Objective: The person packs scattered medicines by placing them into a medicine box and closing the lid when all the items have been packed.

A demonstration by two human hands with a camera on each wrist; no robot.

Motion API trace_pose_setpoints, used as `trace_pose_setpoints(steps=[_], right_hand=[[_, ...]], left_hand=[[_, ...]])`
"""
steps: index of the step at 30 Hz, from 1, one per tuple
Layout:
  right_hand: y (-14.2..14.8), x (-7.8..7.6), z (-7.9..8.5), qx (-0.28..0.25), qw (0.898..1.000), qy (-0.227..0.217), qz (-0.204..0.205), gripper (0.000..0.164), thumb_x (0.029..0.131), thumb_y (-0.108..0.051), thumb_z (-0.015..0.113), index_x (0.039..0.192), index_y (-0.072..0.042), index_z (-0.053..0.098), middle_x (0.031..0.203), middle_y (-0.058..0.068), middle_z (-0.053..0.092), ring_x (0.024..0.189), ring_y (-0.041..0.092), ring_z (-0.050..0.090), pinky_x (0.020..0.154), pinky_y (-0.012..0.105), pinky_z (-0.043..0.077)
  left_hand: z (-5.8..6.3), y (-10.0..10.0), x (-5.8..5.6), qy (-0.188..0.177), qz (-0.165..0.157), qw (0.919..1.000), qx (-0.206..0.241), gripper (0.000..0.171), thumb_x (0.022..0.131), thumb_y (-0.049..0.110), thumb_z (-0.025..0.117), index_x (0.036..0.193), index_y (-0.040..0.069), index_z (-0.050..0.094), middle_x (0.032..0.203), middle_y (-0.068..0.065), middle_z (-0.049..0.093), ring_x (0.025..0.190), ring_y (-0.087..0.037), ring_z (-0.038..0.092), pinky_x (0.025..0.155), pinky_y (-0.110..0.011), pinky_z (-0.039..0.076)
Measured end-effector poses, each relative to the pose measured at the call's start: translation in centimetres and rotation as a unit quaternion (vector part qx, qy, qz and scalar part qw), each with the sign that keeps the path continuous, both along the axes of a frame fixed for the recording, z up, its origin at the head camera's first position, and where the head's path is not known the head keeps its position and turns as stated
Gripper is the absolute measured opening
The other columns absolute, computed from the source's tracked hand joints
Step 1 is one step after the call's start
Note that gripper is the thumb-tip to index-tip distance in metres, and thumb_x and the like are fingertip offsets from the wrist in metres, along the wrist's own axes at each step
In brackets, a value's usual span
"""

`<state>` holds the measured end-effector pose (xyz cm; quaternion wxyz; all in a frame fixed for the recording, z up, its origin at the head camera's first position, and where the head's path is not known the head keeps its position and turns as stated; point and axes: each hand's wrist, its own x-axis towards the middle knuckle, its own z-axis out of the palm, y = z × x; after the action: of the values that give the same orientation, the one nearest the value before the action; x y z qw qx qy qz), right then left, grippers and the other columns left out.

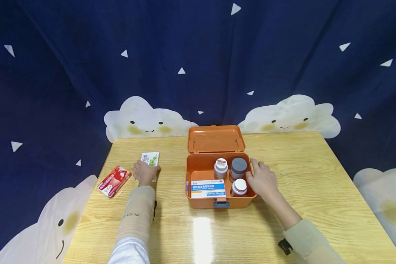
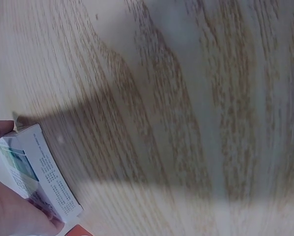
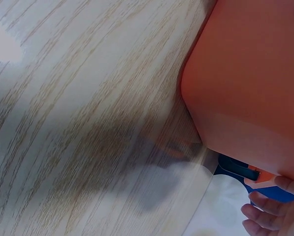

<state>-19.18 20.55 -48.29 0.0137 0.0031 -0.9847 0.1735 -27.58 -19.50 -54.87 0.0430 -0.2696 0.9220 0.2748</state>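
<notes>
My left hand (image 1: 145, 171) grips a white and green medicine box (image 1: 150, 158) on the left of the table. In the left wrist view, the thumb and a finger span the ends of this box (image 2: 48, 172), whose printed side faces out. My right hand (image 1: 263, 179) holds the right rim of an open orange case (image 1: 198, 161), thumb over the edge. The other fingers (image 3: 265, 216) hang loosely beside the case. Inside stand two white-capped bottles (image 1: 221, 168) and a grey-lidded jar (image 1: 238, 167), with a white and blue medicine box (image 1: 208, 189) at the front left.
A red medicine box (image 1: 114, 181) lies left of my left hand. The case's lid (image 1: 216, 139) is tipped back, and a blue latch (image 1: 221, 204) is on its front. Behind the wooden table (image 1: 293, 161) hangs a dark blue curtain (image 1: 211, 55) with clouds.
</notes>
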Motion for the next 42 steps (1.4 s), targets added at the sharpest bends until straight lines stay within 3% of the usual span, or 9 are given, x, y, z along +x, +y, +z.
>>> trace_pose_setpoints(steps=[12, 23, 33, 42], right_hand=[[0.0, 0.1, 0.2, 0.008, 1.000, -0.007, -0.006, 0.052, 0.087, -0.028, 0.044, 0.134, -0.005, 0.038, 0.117, 0.025, 0.049, 0.104, 0.043, 0.047, 0.078, 0.057, 0.039], [0.0, 0.1, 0.0, -0.001, 1.000, -0.002, -0.005, 0.051, 0.087, -0.028, 0.044, 0.133, -0.006, 0.039, 0.115, 0.025, 0.049, 0.101, 0.043, 0.049, 0.079, 0.057, 0.039], [0.0, 0.0, -0.1, -0.003, 1.000, -0.003, -0.003, 0.051, 0.087, -0.028, 0.044, 0.134, -0.006, 0.038, 0.115, 0.025, 0.049, 0.100, 0.043, 0.050, 0.077, 0.056, 0.039], [0.0, 0.0, 0.0, -0.006, 1.000, -0.004, -0.001, 0.052, 0.087, -0.027, 0.044, 0.134, -0.005, 0.038, 0.115, 0.025, 0.049, 0.100, 0.043, 0.050, 0.077, 0.056, 0.040]], left_hand=[[-0.1, 0.9, -0.1, 0.034, -0.022, 0.9991, -0.013, 0.084, 0.068, 0.041, 0.073, 0.122, -0.008, 0.031, 0.114, -0.024, 0.038, 0.107, -0.038, 0.036, 0.090, -0.051, 0.032], [0.0, 1.9, -0.6, 0.074, -0.041, 0.9964, 0.007, 0.083, 0.068, 0.039, 0.075, 0.122, -0.006, 0.031, 0.112, -0.022, 0.037, 0.107, -0.036, 0.034, 0.090, -0.050, 0.030], [1.3, 2.7, -0.8, 0.125, -0.054, 0.9901, 0.033, 0.086, 0.064, 0.032, 0.079, 0.126, -0.004, 0.031, 0.114, -0.020, 0.037, 0.108, -0.034, 0.033, 0.092, -0.049, 0.029], [3.1, 3.2, -0.8, 0.174, -0.079, 0.9813, 0.022, 0.092, 0.060, 0.027, 0.081, 0.130, -0.003, 0.030, 0.119, -0.020, 0.038, 0.111, -0.034, 0.034, 0.093, -0.049, 0.028]])
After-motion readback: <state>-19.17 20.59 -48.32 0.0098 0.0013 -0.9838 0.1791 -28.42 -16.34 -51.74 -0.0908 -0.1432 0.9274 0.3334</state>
